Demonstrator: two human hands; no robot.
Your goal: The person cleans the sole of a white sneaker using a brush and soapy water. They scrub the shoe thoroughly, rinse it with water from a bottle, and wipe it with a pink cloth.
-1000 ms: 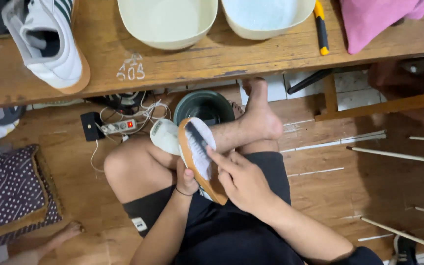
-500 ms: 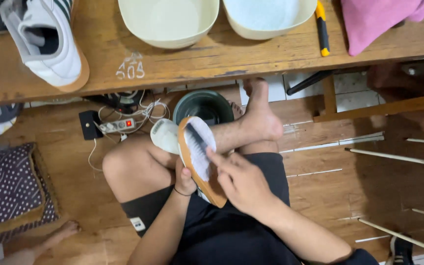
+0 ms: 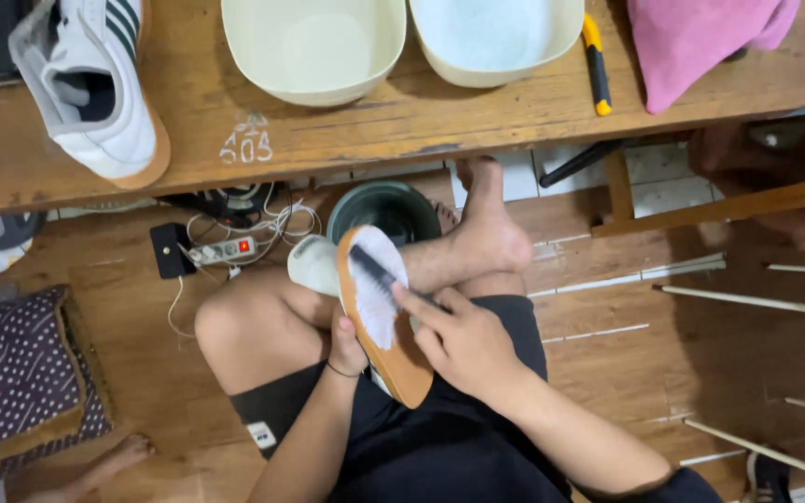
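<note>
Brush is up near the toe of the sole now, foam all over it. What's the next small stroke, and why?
Probably draw the brush down toward the heel. The right hand holds it at the upper end of the shoe, where white foam covers the sole, while the lower tan part near the heel looks bare. The left hand grips the shoe's edge, steadying it for that stroke.

Home setting, likely a living room or bedroom used as a casual work corner. Wood-plank floor (image 3: pixel 663 373) across the lower frame, with a patch of white tile under a worn wooden bench (image 3: pixel 402 121) at the top. Power strip (image 3: pixel 224 250) with tangled cables at upper left. Dotted cushion (image 3: pixel 11 382) at far left. Person sits barefoot on the floor.
</note>
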